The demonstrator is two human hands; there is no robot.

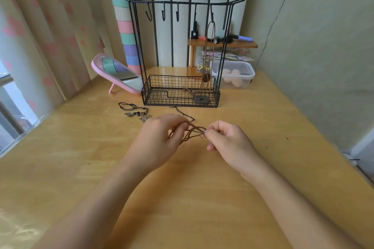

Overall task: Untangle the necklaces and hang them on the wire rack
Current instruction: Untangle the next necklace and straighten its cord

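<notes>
My left hand (pixel 162 137) and my right hand (pixel 226 139) both pinch a brown cord necklace (pixel 194 132), holding its looped strands between them just above the wooden table (pixel 182 198). One end of the cord trails back toward the black wire rack (pixel 180 91). The rack has several hooks along its top bar. A brown cord necklace (pixel 209 50) with a dark pendant hangs from the right-hand hook into the rack's basket. A black cord necklace (pixel 133 110) with metal charms lies on the table, left of the rack's front.
A pink tilted mirror (pixel 117 75) stands left of the rack. A clear lidded box (pixel 234 76) sits behind it on the right, under a small wooden shelf (pixel 222 43) with pens. A curtain and window edge run along the left, a wall along the right.
</notes>
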